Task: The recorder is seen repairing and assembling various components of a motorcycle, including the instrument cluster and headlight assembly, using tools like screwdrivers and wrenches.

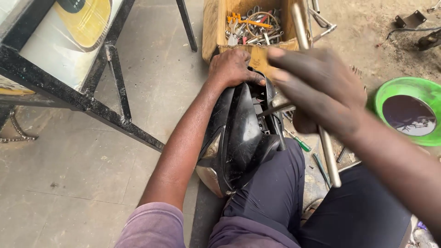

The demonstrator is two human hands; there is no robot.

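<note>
The black plastic housing point(234, 142) rests against the person's lap, between the knees, its open inner side turned towards the right hand. The left hand point(233, 68) lies over its far upper edge with fingers curled down and pressed on it, bracing it. The right hand point(317, 89) hovers just right of that, blurred, fingers partly spread around a long metal rod tool point(328, 156) whose shaft runs down past the wrist; how firmly it is gripped I cannot tell. The housing is braced and the tool is brought up to its inner side, so the work inside looks under way, not finished. Below the right hand lies a green-handled screwdriver point(301, 143) on the ground. Right of it sits a green bowl point(388, 89) of dark liquid. Beyond both hands stands a cardboard box of tools point(257, 27).
</note>
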